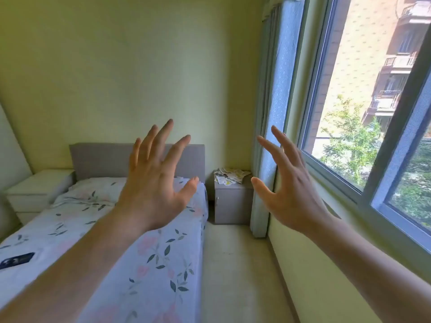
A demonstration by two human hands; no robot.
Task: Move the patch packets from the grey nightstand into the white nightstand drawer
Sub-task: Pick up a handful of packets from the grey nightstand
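Grey nightstand (233, 201), right of the bed (140, 252), carries the patch packets (231, 177) heaped on top. White nightstand (37, 192) stands left of the bed, drawers closed. Left hand (154, 190) and right hand (289, 194) raised, fingers spread, holding nothing. Judged: no packet moved; approach and pickup come next.

Both hands, left hand (154, 183) and right hand (289, 190), are raised with fingers spread, far from the patch packets (229, 177) heaped on the grey nightstand (232, 206).

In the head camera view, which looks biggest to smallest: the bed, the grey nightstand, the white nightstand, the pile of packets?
1. Bed
2. White nightstand and grey nightstand: alike, not ranked
3. Patch packets
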